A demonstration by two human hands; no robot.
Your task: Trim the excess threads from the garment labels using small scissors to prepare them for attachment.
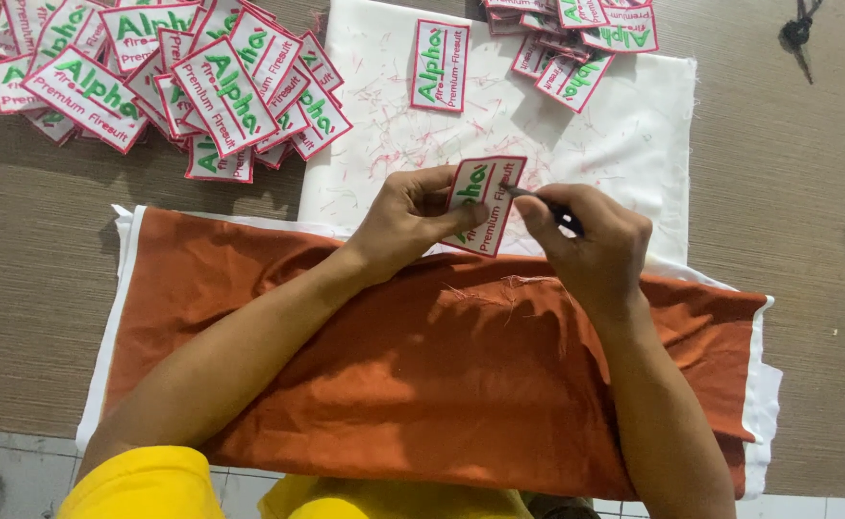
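Head view: left hand fingers pinch patch (white, red-edged); right hand fingers grip dark tool.

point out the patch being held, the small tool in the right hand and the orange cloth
patch (pixel 488 213), head view, white middle of its face
small tool (pixel 565 217), head view, dark handle above the fingers
orange cloth (pixel 422 384), head view, bare middle

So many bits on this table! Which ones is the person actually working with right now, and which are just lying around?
In use:
- embroidered patch, pinched in the left hand
- small dark tool, held in the right hand at the patch's edge

Lying about:
- big patch pile, upper left
- smaller pile, top right
- single patch on the white cloth
- orange cloth under the forearms
- dark object, far right
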